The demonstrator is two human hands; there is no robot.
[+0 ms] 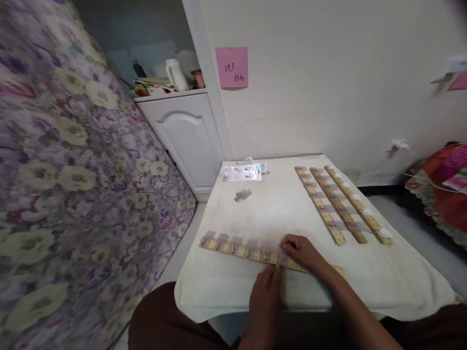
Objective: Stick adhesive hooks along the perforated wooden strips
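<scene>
A long wooden strip [241, 251] with small holes lies across the near part of the cloth-covered table. Along its left half, several small shiny metal pieces [232, 249] are set at intervals, with translucent plastic flaps standing behind them. My left hand [265, 294] comes from below, its closed fingertips at the strip's near edge. From the right, my right hand [301, 250] reaches over the strip with fingers curled into a pinch. Whatever is between those fingers is too small to make out. Part of the strip's right end is hidden under my right forearm.
Three similar strips [321, 206] lie side by side at the right. Clear plastic packaging [242, 173] rests at the far left of the table [270, 204], with small loose pieces [242, 195] before it. A floral curtain [91, 170] hangs at left; a wall stands behind.
</scene>
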